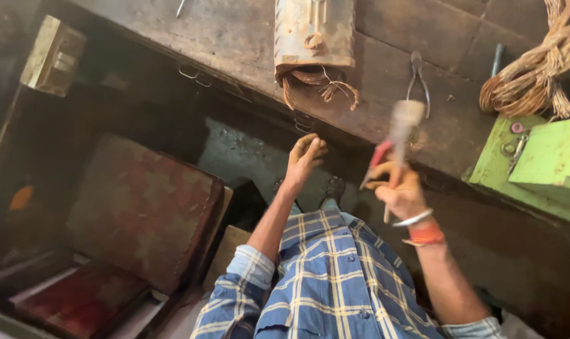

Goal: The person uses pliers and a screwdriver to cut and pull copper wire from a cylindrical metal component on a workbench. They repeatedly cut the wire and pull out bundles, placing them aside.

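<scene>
My right hand (403,191) grips a hammer (403,129) with a blurred pale head, raised above the edge of the dark wooden workbench (234,37); something red shows beside the handle in the same fist. My left hand (305,158) hangs lower, fingers loosely together, holding nothing, just below the bench's front edge. On the bench above both hands lies a worn metal motor stator (314,34) with copper wire ends (322,85) spilling from its open end.
Pliers (418,81) lie on the bench near the hammer. A copper wire bundle (530,78) sits at the top right above a green box (542,166). A reddish-brown stool (140,207) stands at the left, a small block (52,55) at the top left.
</scene>
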